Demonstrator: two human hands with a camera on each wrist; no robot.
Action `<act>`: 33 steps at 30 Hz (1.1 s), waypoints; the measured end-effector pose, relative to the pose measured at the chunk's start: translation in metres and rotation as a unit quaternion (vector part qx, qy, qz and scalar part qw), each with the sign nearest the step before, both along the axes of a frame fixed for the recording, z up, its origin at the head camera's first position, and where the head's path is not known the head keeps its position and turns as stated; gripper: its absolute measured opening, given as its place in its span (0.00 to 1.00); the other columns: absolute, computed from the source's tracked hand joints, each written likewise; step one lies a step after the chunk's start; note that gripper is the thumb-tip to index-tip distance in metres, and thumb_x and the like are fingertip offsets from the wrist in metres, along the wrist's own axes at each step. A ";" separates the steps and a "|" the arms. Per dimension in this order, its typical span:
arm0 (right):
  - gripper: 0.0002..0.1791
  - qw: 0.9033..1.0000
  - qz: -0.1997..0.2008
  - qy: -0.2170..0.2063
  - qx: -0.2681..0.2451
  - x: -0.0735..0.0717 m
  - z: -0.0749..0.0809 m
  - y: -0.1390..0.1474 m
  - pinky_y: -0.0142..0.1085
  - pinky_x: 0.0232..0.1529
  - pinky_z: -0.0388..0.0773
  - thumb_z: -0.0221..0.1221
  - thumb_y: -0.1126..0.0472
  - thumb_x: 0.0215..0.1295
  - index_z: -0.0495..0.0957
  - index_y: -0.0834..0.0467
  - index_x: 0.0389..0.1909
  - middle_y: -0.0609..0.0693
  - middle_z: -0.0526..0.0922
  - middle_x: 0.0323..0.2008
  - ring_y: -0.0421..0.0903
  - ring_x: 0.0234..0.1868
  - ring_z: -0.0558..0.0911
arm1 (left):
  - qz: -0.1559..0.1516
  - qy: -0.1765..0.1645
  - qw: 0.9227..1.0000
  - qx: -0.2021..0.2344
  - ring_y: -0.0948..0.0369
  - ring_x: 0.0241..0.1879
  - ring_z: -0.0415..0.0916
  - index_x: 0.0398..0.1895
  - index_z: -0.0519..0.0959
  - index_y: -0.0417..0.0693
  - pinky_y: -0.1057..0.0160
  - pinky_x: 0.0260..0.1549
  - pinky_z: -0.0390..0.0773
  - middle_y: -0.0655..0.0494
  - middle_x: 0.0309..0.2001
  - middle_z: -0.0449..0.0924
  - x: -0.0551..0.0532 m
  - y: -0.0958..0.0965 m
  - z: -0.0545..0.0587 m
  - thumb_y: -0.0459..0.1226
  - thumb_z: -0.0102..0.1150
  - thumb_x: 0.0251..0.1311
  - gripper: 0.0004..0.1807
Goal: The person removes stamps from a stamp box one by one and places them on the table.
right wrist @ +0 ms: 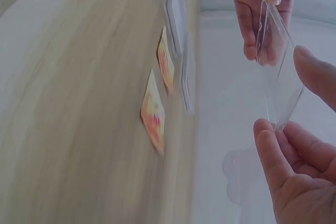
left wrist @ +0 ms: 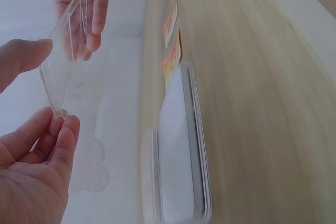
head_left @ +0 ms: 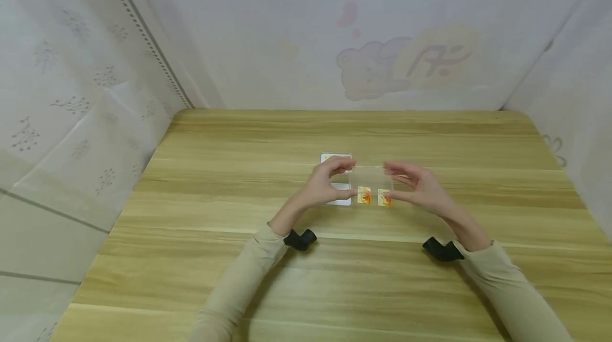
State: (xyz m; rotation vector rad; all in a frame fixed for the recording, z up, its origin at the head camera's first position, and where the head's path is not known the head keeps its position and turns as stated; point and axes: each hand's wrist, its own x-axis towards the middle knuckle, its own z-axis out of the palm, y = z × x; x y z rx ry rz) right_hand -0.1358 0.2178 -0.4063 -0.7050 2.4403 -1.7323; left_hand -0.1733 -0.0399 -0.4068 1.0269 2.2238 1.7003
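A clear, shallow plastic piece with raised edges (head_left: 370, 175), like a case or lid, is held up above the table between both hands. My left hand (head_left: 324, 181) grips its left end, thumb on the near edge and fingers on the far edge. At the other end my right hand (head_left: 423, 189) grips it the same way. The left wrist view shows the clear piece (left wrist: 63, 74) tilted and apart from the tabletop. Beneath it lie two small yellow-and-orange squares (right wrist: 153, 116). A white flat slab with rounded corners (left wrist: 176, 156) lies below my left hand, partly hidden in the head view.
Farther back sits another flat, pale rounded piece (head_left: 330, 157), partly covered by my left hand. The wooden table (head_left: 239, 182) is bordered by pale printed curtains (head_left: 268, 34) at the back and sides. Black curved pieces (head_left: 301, 240) are at both wrists.
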 end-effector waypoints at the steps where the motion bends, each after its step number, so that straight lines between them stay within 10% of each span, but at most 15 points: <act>1: 0.34 1.000 0.001 -0.003 0.003 -0.001 0.000 -0.003 0.35 0.57 0.70 0.67 0.73 0.49 0.67 0.70 0.60 0.70 0.70 0.56 0.54 0.56 0.74 | 0.003 -0.003 1.000 0.001 0.42 0.54 0.68 0.54 0.70 0.27 0.52 0.58 0.68 0.33 0.54 0.70 0.000 -0.003 0.000 0.23 0.68 0.43 0.31; 20: 0.35 0.999 0.021 -0.026 0.014 -0.013 -0.001 -0.049 0.43 0.57 0.70 0.69 0.72 0.46 0.68 0.73 0.58 0.68 0.70 0.56 0.62 0.56 0.72 | 0.030 -0.011 0.999 -0.026 0.40 0.53 0.68 0.53 0.69 0.23 0.52 0.58 0.69 0.31 0.51 0.70 0.006 -0.048 0.008 0.22 0.69 0.41 0.31; 33: 0.34 0.988 0.019 0.022 0.154 -0.013 -0.006 -0.073 0.46 0.50 0.76 0.72 0.65 0.45 0.72 0.70 0.55 0.64 0.76 0.50 0.58 0.50 0.78 | 0.047 -0.017 0.988 -0.143 0.48 0.54 0.71 0.53 0.72 0.29 0.60 0.57 0.70 0.39 0.53 0.73 0.004 -0.064 -0.003 0.25 0.71 0.40 0.31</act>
